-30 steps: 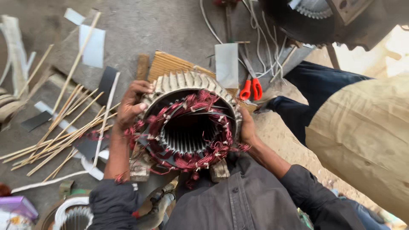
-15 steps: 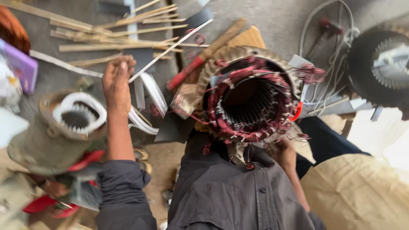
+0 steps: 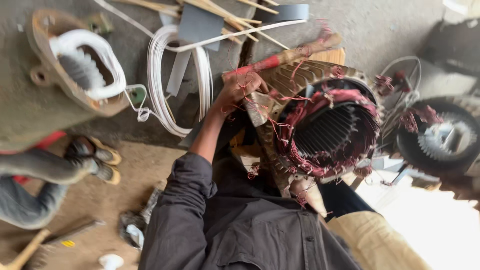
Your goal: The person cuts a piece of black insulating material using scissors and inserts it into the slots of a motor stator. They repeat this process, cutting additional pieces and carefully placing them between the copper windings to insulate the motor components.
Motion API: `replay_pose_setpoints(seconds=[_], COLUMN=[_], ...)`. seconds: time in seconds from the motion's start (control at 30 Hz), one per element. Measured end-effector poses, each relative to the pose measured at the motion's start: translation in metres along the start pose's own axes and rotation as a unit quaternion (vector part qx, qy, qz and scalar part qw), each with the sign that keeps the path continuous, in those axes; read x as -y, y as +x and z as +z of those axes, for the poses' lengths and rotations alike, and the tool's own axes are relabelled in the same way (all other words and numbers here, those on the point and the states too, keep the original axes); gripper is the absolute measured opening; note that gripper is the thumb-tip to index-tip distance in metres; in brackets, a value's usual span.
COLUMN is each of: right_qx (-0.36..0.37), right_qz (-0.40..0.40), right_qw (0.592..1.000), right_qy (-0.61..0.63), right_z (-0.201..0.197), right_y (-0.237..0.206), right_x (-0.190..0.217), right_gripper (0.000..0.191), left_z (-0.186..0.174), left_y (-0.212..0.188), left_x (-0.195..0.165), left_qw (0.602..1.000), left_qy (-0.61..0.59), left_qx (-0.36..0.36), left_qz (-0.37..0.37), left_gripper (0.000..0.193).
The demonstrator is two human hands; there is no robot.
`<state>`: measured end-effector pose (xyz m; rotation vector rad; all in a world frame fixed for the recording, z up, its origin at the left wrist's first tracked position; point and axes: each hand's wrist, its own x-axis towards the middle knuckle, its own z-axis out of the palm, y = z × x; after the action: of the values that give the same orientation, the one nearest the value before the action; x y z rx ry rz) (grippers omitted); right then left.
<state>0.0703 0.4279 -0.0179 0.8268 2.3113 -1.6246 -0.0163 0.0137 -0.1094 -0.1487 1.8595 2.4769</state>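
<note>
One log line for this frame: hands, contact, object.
left hand: on finned rim of stator housing | right hand: under housing, mostly hidden | red windings: frayed

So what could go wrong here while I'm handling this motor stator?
Loose red winding wires trail over your left hand and could snag or cut it. The stator sits tilted on its side against your body and might roll. Your right hand is under its lower edge, where it could get pinched.

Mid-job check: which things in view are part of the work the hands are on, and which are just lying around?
In hand:
left hand gripping the finned motor stator
red winding wire in it
right hand under its lower edge

Lying about:
second stator housing
white coil
wooden sticks
red-handled tool
</note>
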Motion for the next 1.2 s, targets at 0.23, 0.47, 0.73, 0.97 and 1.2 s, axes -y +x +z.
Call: replay_pose_setpoints(seconds=[0.23,0.47,0.73,0.97,1.2], right_qx=[-0.061,-0.094,-0.118,-0.113,-0.112], right_qz=[-0.2,-0.296,-0.317,-0.312,-0.304], right_qw=[0.978,0.951,0.941,0.942,0.942], right_qy=[-0.018,-0.002,-0.009,-0.044,-0.083], right_z=[-0.038,-0.077,-0.102,-0.083,-0.056], right_y=[0.071,0.126,0.155,0.161,0.161], right_x=[0.095,0.165,0.171,0.185,0.186], right_gripper=[0.036,0.034,0.032,0.03,0.029], left_z=[0.032,0.061,0.09,0.099,0.11], left_y=[-0.015,-0.041,-0.088,-0.1,-0.115], left_x=[0.018,0.014,0.008,-0.013,-0.032], left_qw=[0.968,0.96,0.944,0.938,0.93], left_qy=[0.042,-0.082,-0.055,0.056,0.004], left_qx=[-0.144,-0.241,-0.304,-0.334,-0.366], left_qz=[0.202,0.116,0.115,0.08,0.036], left_gripper=[0.079,0.07,0.057,0.061,0.061])
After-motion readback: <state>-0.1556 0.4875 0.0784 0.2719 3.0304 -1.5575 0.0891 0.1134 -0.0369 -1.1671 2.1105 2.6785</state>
